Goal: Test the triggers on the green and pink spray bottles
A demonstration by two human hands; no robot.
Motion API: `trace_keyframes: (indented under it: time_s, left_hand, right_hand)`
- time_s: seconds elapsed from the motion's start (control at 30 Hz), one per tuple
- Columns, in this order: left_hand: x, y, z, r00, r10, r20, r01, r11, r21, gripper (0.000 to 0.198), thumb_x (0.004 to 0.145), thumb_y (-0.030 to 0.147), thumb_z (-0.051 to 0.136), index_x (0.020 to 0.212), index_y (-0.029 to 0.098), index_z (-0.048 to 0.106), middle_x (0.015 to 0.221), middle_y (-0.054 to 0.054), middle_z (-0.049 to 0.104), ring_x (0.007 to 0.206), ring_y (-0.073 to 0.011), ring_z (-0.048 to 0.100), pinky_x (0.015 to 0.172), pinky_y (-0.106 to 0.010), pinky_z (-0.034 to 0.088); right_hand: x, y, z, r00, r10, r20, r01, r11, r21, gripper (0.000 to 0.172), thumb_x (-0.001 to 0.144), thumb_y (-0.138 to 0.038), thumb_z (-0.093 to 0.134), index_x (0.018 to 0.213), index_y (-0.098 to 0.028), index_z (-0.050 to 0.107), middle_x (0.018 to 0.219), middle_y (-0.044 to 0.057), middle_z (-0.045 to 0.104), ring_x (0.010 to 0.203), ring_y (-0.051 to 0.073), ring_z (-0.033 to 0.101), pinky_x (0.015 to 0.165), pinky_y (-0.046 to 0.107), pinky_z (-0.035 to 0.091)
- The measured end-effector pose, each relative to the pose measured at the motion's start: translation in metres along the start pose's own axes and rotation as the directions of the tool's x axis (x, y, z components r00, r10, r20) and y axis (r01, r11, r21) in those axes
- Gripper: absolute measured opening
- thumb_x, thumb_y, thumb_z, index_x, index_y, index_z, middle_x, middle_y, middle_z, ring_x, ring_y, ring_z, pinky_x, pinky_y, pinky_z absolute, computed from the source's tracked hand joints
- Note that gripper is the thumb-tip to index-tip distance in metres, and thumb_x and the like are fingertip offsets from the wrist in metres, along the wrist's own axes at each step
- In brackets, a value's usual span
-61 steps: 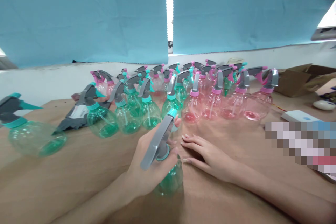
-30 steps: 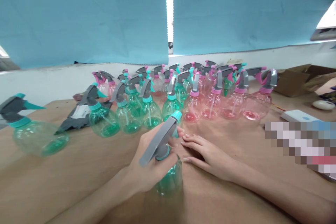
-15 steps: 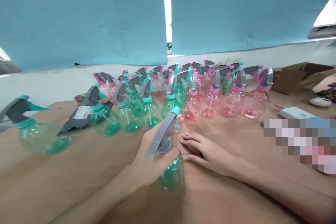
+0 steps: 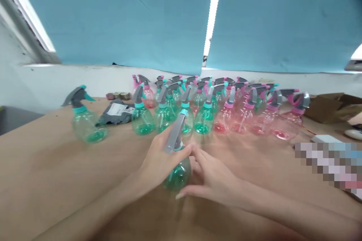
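A green spray bottle with a grey trigger head and turquoise collar stands close in front of me. My left hand is wrapped round its neck, below the grey head. From the right, my right hand curves beside the bottle's body with thumb and fingers apart. Its fingertips meet my left thumb, while its own thumb reaches in front of the bottle's base. Whether the right palm touches the bottle is hidden. Behind both hands runs a row of green spray bottles and pink spray bottles.
A lone green spray bottle stands at the left, near a dark plastic package with a white label. An open cardboard box lies at the back right, with a white box nearer. Blue cloth hangs behind the wooden table.
My right hand has lifted from the tabletop and come round the right side of the held bottle. My left hand keeps its hold. The view has turned left.
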State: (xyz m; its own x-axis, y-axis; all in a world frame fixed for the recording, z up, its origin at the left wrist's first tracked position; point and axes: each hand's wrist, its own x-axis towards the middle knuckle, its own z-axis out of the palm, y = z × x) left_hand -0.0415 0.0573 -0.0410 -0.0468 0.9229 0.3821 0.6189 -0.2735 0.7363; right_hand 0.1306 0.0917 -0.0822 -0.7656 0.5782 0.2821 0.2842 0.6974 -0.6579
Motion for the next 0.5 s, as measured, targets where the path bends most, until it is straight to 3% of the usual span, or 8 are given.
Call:
trace_keyframes:
  time_s: [0.17, 0.27, 0.33, 0.4, 0.5]
  left_hand:
    - [-0.02, -0.022, -0.053, 0.99, -0.075, -0.117, 0.085, 0.993, 0.084, 0.038, 0.081, 0.045, 0.064, 0.114, 0.026, 0.063, 0.079, 0.001, 0.066, 0.074, -0.0233, 0.064, 0.063, -0.031, 0.051]
    - [-0.03, -0.045, -0.089, 0.969, -0.07, -0.236, 0.078, 0.997, 0.024, 0.066, 0.073, 0.049, 0.07, 0.131, 0.025, 0.05, 0.116, -0.006, 0.064, 0.104, -0.0312, 0.06, 0.084, -0.041, 0.051]
    - [-0.04, -0.066, -0.111, 0.95, -0.08, -0.301, 0.064, 0.996, -0.063, 0.069, 0.076, 0.05, 0.066, 0.136, 0.022, 0.044, 0.134, -0.01, 0.053, 0.121, -0.0323, 0.051, 0.094, -0.044, 0.047]
    - [-0.052, -0.089, -0.13, 0.903, -0.181, -0.389, 0.132, 0.98, -0.149, 0.059, 0.08, 0.049, 0.063, 0.128, 0.018, 0.05, 0.126, -0.012, 0.056, 0.117, -0.0304, 0.054, 0.091, -0.041, 0.049]
    - [-0.071, -0.117, -0.152, 0.811, -0.306, -0.499, 0.279, 0.951, -0.13, 0.044, 0.077, 0.047, 0.068, 0.106, 0.016, 0.057, 0.105, -0.008, 0.062, 0.102, -0.0272, 0.061, 0.079, -0.034, 0.052]
  right_hand:
    - [0.049, -0.036, 0.049, 0.998, -0.006, -0.067, 0.005, 1.0, -0.013, 0.074, 0.073, -0.058, 0.068, 0.13, -0.021, 0.038, 0.122, 0.012, 0.059, 0.111, 0.03, 0.058, 0.088, 0.046, 0.05]
    - [0.077, -0.05, 0.074, 0.998, -0.022, -0.059, 0.022, 1.0, -0.007, 0.078, 0.071, -0.062, 0.069, 0.13, -0.021, 0.04, 0.123, 0.014, 0.059, 0.114, 0.031, 0.057, 0.091, 0.048, 0.048]
    - [0.097, -0.056, 0.087, 0.996, -0.027, -0.083, 0.024, 0.999, -0.029, 0.081, 0.07, -0.063, 0.068, 0.132, -0.02, 0.041, 0.125, 0.015, 0.058, 0.119, 0.032, 0.053, 0.096, 0.05, 0.045]
    - [0.117, -0.059, 0.097, 0.994, -0.016, -0.111, 0.007, 0.997, -0.082, 0.082, 0.07, -0.064, 0.067, 0.133, -0.019, 0.041, 0.126, 0.016, 0.057, 0.122, 0.033, 0.05, 0.098, 0.051, 0.042]
    - [0.146, -0.06, 0.106, 0.992, -0.004, -0.127, -0.019, 0.984, -0.18, 0.08, 0.074, -0.065, 0.064, 0.134, -0.017, 0.041, 0.126, 0.017, 0.056, 0.123, 0.033, 0.048, 0.096, 0.05, 0.044]
